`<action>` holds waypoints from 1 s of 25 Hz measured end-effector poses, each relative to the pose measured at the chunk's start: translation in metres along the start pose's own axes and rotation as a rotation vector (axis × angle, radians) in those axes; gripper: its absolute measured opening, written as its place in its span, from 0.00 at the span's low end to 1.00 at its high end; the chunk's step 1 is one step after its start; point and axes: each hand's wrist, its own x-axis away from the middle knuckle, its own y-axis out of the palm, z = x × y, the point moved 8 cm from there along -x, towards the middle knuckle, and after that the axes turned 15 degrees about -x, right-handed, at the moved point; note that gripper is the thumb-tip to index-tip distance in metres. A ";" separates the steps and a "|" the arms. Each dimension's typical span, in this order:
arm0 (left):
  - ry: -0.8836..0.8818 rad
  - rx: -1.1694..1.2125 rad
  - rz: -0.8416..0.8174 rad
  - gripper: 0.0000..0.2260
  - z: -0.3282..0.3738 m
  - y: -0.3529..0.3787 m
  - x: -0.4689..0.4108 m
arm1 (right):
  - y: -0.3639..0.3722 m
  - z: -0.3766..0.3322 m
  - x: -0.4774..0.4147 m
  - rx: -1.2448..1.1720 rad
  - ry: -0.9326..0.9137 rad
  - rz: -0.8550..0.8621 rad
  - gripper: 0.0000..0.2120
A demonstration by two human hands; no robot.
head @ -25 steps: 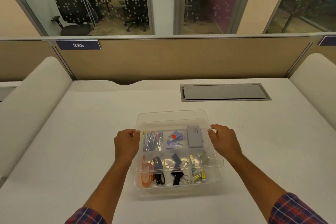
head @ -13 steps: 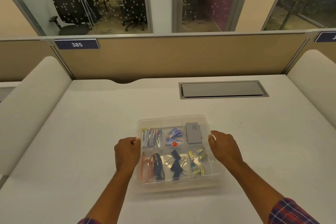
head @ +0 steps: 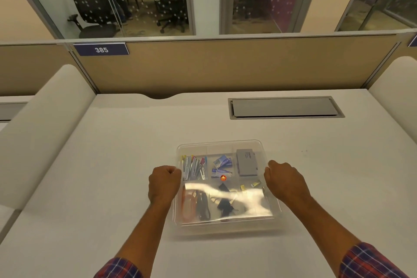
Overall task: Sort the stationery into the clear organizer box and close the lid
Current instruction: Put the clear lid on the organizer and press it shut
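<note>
Between my left hand (head: 164,184) and right hand (head: 285,181), the stationery (head: 222,165) sits sorted under the lid (head: 237,196); both grip its edges. Only pressing it onto the organizer box (head: 225,229) seems left.

left sleeve (head: 118,269) and right sleeve (head: 372,262) are red-and-blue plaid.

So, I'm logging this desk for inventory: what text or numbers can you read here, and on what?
"385": white digits on the blue sign on the partition.
Grey case under the clear lid: print too blurred to read.
Blue packets beside it: print too small to read.
</note>
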 end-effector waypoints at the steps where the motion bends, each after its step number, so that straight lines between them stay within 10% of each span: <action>1: -0.020 0.011 -0.013 0.09 0.002 0.000 -0.004 | -0.003 0.000 -0.003 -0.038 0.016 0.026 0.16; 12: -0.291 0.350 -0.049 0.20 0.013 0.031 -0.064 | -0.004 -0.010 -0.083 -1.080 0.388 0.115 0.18; 25: -0.253 0.347 -0.012 0.10 0.016 0.047 -0.068 | 0.018 0.001 -0.095 -1.073 0.372 0.222 0.08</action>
